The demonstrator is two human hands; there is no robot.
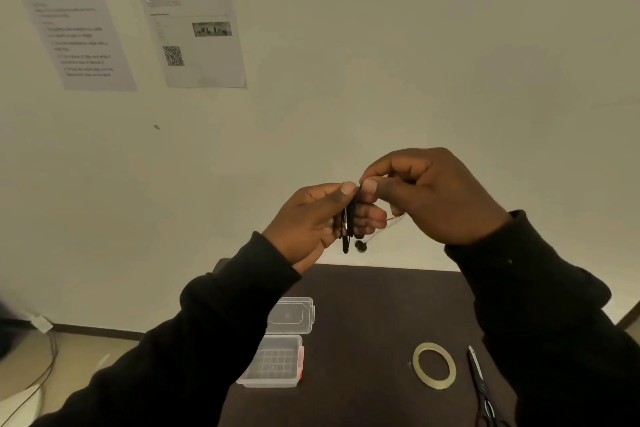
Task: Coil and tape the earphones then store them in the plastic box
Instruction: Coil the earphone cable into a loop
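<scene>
Black earphones (348,225), folded into a tight bundle, sit pinched in our left hand (311,222), whose grip is clamped around the loops with the thumb on top, while our right hand (426,194) has its grip closed on a thin pale strand at the bundle's upper end; we cannot tell whether that strand is tape or cable. Both hands are raised well above the dark bench (363,322). An earbud dangles loose beneath the bundle, and we judge it the likeliest trouble: a slackened left thumb could let the coil spring open, or the free end could snag during wrapping. Below, the plastic box (273,362) lies open near the bench's left edge with its lid (291,315) just behind it, so a careless drop might tip it off that side. The tape roll (434,366) and scissors (479,381) rest well apart to the right, leaving bare bench between them and the box for setting the bundle down.
</scene>
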